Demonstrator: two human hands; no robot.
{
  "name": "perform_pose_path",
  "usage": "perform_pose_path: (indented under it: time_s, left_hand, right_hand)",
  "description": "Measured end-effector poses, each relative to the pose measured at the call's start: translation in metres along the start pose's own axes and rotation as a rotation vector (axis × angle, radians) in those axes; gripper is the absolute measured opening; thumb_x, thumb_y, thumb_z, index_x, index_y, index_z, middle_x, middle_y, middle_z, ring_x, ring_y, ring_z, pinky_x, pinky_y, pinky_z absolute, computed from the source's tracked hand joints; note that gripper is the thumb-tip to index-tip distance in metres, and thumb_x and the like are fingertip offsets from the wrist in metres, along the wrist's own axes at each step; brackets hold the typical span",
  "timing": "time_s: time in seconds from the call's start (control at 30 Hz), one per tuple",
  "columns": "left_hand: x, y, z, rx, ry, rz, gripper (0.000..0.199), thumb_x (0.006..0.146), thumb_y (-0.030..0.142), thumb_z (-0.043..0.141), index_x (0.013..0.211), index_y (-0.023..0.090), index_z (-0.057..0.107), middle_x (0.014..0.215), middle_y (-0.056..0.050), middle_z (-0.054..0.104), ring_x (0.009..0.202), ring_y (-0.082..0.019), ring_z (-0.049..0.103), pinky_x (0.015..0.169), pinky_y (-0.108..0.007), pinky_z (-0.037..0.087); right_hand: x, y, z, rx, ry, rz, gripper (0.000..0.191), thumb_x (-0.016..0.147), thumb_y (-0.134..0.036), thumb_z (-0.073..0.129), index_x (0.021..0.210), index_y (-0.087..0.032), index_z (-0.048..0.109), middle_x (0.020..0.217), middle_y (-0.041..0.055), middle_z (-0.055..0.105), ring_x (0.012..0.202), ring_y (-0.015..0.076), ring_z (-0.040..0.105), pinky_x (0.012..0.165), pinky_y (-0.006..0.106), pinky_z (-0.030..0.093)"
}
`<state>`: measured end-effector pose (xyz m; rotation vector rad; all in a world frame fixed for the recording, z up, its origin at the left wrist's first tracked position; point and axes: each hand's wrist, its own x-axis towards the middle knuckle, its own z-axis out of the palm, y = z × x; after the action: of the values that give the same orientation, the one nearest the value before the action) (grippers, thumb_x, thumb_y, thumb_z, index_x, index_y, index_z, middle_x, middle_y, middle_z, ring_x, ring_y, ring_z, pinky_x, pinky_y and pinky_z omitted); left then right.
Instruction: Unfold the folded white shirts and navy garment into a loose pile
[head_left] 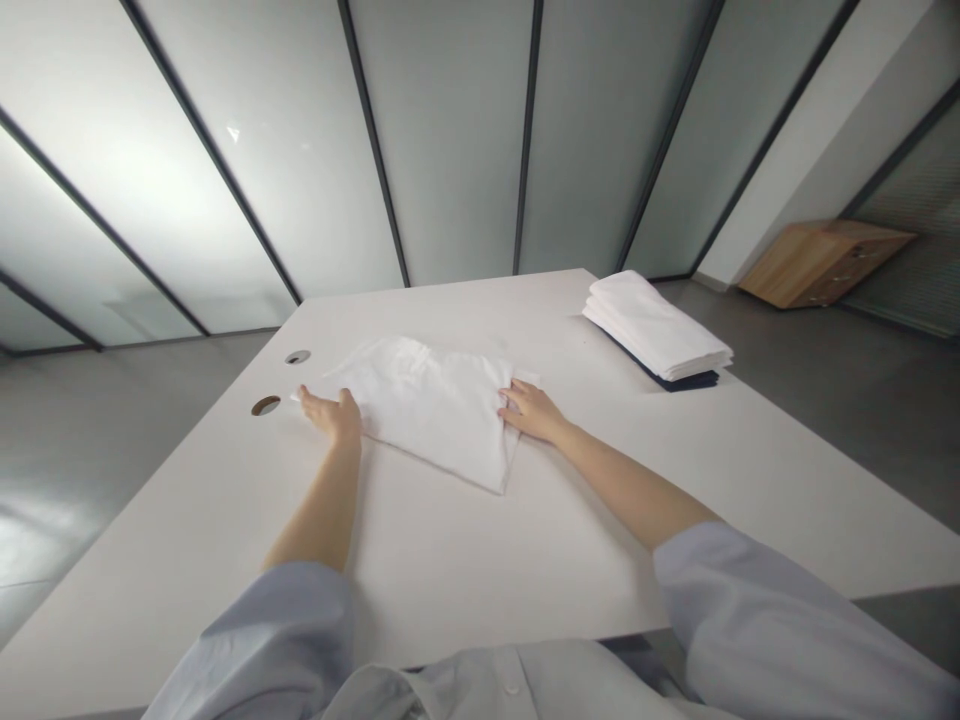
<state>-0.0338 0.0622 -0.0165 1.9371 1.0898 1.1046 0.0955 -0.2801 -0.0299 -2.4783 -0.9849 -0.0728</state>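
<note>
Pale sleeves [285, 640]; both hands' [334, 412] [531, 410] fingers rest flat, released, on unlabelled white cloth [435, 405].

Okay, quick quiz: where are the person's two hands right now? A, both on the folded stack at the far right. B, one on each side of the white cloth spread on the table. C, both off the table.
B: the left hand and right hand rest at opposite edges of the white cloth; the folded stack lies untouched.
</note>
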Motion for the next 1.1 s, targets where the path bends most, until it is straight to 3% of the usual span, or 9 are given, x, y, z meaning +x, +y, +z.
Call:
perform_pose_path:
  time_s: [0.13,0.23,0.47,0.63,0.7,0.77,0.87,1.0,1.1]
  left_hand:
    - [-0.037,0.023,0.005,0.385,-0.473,0.272,0.042,0.087,0.039,0.048,0.122,0.017,0.059,0.123,-0.014,0.064,0.120,-0.032,0.055,0.102,-0.050,0.041]
    - [-0.068,0.040,0.012,0.594,-0.655,0.554,0.048,0.088,0.049,0.048,0.125,0.021,0.060,0.134,-0.014,0.058,0.126,-0.034,0.050,0.106,-0.052,0.035]
    - [-0.085,0.043,0.015,0.575,-0.787,0.780,0.058,0.086,0.057,0.052,0.135,0.025,0.054,0.145,-0.010,0.049,0.133,-0.028,0.045,0.112,-0.045,0.031]
    - [-0.089,0.044,0.018,0.358,-0.791,0.820,0.079,0.083,0.050,0.058,0.149,0.016,0.032,0.151,-0.016,0.039,0.135,-0.029,0.043,0.110,-0.045,0.035]
    - [-0.091,0.046,0.018,0.222,-0.762,0.811,0.093,0.080,0.045,0.061,0.154,0.015,0.013,0.157,-0.019,0.025,0.131,-0.029,0.048,0.104,-0.043,0.042]
    - [-0.091,0.048,0.016,0.158,-0.752,0.827,0.095,0.080,0.041,0.062,0.155,0.017,0.009,0.160,-0.019,0.011,0.125,-0.028,0.053,0.099,-0.042,0.046]
    - [-0.091,0.053,0.012,0.215,-0.819,0.941,0.073,0.079,0.031,0.062,0.147,0.023,0.037,0.161,-0.014,0.015,0.127,-0.030,0.049,0.100,-0.043,0.045]
    - [-0.091,0.055,0.014,0.256,-0.931,1.024,0.032,0.080,0.023,0.057,0.109,0.023,0.069,0.132,-0.010,0.057,0.120,-0.027,0.054,0.104,-0.040,0.043]
    - [-0.089,0.054,0.018,0.169,-0.921,0.955,0.023,0.077,0.022,0.056,0.094,0.020,0.070,0.115,-0.010,0.064,0.108,-0.024,0.060,0.098,-0.038,0.046]
  right_hand:
    - [-0.003,-0.007,-0.002,-0.137,-0.105,0.035,0.048,0.088,-0.044,0.057,0.130,-0.021,0.059,0.141,0.0142,0.049,0.132,0.0300,0.043,0.107,0.041,0.034]
    - [-0.003,-0.005,-0.005,-0.133,-0.051,0.033,0.040,0.086,-0.042,0.060,0.121,-0.022,0.064,0.131,0.0126,0.058,0.123,0.0296,0.051,0.103,0.041,0.038]
    - [0.009,0.019,-0.006,0.142,0.177,0.247,0.040,0.077,-0.015,0.054,0.116,-0.020,0.063,0.103,0.0065,0.069,0.092,0.0213,0.063,0.087,0.034,0.048]
    - [0.002,-0.009,-0.013,0.146,0.392,-0.086,0.035,0.071,-0.005,0.046,0.095,-0.019,0.067,0.091,0.0083,0.068,0.093,0.0238,0.060,0.092,0.040,0.044]
    - [-0.008,-0.033,-0.014,0.250,0.270,-0.299,0.031,0.072,-0.006,0.044,0.089,-0.020,0.066,0.090,0.0068,0.068,0.093,0.0214,0.060,0.091,0.036,0.045]
    - [-0.018,-0.056,-0.011,0.368,-0.037,-0.445,0.026,0.071,-0.007,0.045,0.079,-0.021,0.066,0.084,0.0033,0.068,0.083,0.0179,0.061,0.082,0.029,0.047]
    - [-0.026,-0.071,-0.005,0.539,-0.406,-0.420,0.020,0.067,-0.010,0.046,0.070,-0.020,0.063,0.072,-0.0004,0.067,0.070,0.0149,0.061,0.072,0.025,0.048]
    - [-0.019,-0.050,-0.004,0.708,-0.247,-0.197,0.022,0.080,-0.018,0.043,0.083,-0.019,0.065,0.084,0.0037,0.071,0.084,0.0181,0.066,0.081,0.030,0.050]
    - [-0.008,-0.027,-0.004,0.458,-0.095,-0.153,0.030,0.087,-0.027,0.044,0.105,-0.019,0.067,0.115,0.0088,0.068,0.112,0.0215,0.060,0.100,0.038,0.042]
